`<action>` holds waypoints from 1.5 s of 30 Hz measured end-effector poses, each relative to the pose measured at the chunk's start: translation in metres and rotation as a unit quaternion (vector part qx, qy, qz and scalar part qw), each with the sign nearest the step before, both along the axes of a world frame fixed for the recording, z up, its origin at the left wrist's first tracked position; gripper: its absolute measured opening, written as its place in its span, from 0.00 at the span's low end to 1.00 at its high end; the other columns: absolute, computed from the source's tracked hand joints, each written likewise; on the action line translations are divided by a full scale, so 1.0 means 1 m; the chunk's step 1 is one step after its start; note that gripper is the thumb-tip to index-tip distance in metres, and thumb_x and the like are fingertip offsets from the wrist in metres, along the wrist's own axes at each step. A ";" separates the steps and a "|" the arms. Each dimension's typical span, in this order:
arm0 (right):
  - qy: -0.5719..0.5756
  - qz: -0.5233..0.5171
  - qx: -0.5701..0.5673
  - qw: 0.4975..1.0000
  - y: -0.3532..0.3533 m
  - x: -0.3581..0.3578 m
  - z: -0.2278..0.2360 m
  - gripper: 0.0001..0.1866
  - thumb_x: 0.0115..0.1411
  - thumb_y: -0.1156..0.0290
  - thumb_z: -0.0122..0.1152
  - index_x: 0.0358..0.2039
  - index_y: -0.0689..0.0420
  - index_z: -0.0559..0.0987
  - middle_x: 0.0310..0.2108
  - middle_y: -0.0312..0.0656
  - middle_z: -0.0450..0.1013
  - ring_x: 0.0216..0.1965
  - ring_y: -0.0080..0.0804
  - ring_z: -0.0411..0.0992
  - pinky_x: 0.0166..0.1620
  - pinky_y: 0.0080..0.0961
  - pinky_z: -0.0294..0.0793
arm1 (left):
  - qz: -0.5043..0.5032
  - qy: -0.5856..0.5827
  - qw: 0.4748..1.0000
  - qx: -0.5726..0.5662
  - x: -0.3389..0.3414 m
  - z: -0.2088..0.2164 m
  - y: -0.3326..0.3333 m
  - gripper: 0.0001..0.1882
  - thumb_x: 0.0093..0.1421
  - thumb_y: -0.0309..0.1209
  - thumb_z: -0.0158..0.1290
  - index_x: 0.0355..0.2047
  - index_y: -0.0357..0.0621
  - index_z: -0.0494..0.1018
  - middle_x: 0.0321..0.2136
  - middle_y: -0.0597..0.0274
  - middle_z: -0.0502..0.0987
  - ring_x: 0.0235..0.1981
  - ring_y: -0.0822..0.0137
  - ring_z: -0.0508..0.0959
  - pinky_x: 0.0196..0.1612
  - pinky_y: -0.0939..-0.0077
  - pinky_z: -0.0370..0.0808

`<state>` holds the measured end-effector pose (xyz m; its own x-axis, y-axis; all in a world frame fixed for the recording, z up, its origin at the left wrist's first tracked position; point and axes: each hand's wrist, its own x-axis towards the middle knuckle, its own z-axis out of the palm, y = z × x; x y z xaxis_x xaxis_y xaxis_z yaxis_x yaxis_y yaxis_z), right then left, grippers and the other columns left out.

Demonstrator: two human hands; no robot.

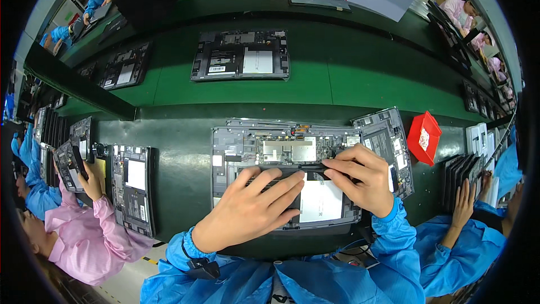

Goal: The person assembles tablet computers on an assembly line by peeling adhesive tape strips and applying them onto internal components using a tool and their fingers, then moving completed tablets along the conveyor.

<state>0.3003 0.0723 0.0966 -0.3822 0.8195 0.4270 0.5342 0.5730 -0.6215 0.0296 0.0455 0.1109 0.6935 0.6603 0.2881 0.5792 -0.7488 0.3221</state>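
Observation:
An opened laptop chassis (pixel 230 135) lies in front of me, apparently on top of others, with its circuit board (pixel 289 150) and black battery with a white label (pixel 320 202) showing. My left hand (pixel 253 205) rests over its lower left part, fingers stretched out and holding nothing visible; the palm hides part of the battery. Thumb and forefinger of my right hand (pixel 363 177) pinch a slim black tool (pixel 313 167), tweezers by its shape. Its tip points left, at the strip between board and battery, close to my left forefinger. What the tip touches is too small to make out.
Another open chassis (pixel 402 177) lies tilted at the right, beside a red bin (pixel 424 138) of small white pieces. One more chassis (pixel 134 188) is at the left. A raised green shelf (pixel 309 87) carries an open laptop (pixel 240 55). Co-workers sit close on both sides.

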 end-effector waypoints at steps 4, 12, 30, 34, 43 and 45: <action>0.003 0.000 -0.016 1.000 0.002 -0.001 0.003 0.13 0.53 0.79 0.77 0.40 0.59 0.90 0.31 0.40 0.79 0.31 0.35 0.78 0.32 0.30 0.77 | 0.000 0.003 1.000 0.001 0.000 -0.001 0.000 0.27 0.58 0.43 0.67 0.55 0.43 0.80 0.60 0.69 0.78 0.51 0.62 0.75 0.53 0.65 0.71; 0.010 -0.007 -0.028 1.000 0.001 0.000 0.002 0.12 0.54 0.78 0.77 0.40 0.60 0.89 0.31 0.41 0.79 0.31 0.36 0.78 0.32 0.31 0.77 | 0.001 0.003 1.000 -0.001 0.002 0.001 0.000 0.27 0.58 0.43 0.67 0.55 0.44 0.80 0.60 0.69 0.78 0.51 0.62 0.75 0.53 0.65 0.71; -0.072 -0.037 -0.171 0.982 0.004 0.006 0.046 0.09 0.63 0.68 0.70 0.36 0.61 0.83 0.26 0.47 0.80 0.22 0.40 0.78 0.29 0.34 0.76 | 0.007 0.009 1.000 0.011 0.004 0.004 -0.003 0.26 0.59 0.42 0.67 0.55 0.43 0.80 0.59 0.67 0.78 0.53 0.63 0.75 0.53 0.64 0.71; -0.068 -0.061 -0.261 0.961 0.005 0.000 0.054 0.11 0.62 0.65 0.71 0.33 0.61 0.86 0.23 0.49 0.80 0.20 0.41 0.77 0.28 0.33 0.74 | 0.000 0.000 1.000 0.008 0.004 0.002 -0.004 0.26 0.58 0.42 0.67 0.54 0.43 0.80 0.59 0.67 0.78 0.53 0.62 0.75 0.54 0.64 0.71; -0.083 -0.043 -0.249 0.964 0.010 -0.008 0.043 0.11 0.61 0.68 0.73 0.34 0.65 0.87 0.25 0.47 0.82 0.23 0.31 0.79 0.31 0.26 0.77 | -0.003 -0.001 1.000 -0.002 0.002 0.004 -0.002 0.26 0.58 0.42 0.67 0.55 0.43 0.80 0.59 0.65 0.78 0.53 0.61 0.75 0.55 0.62 0.71; -0.078 -0.041 -0.257 0.962 0.011 -0.010 0.043 0.11 0.62 0.66 0.72 0.34 0.64 0.87 0.26 0.48 0.82 0.24 0.37 0.80 0.32 0.30 0.78 | -0.003 -0.004 1.000 0.001 0.001 0.002 -0.003 0.27 0.59 0.42 0.67 0.55 0.43 0.80 0.58 0.65 0.78 0.54 0.61 0.75 0.55 0.62 0.71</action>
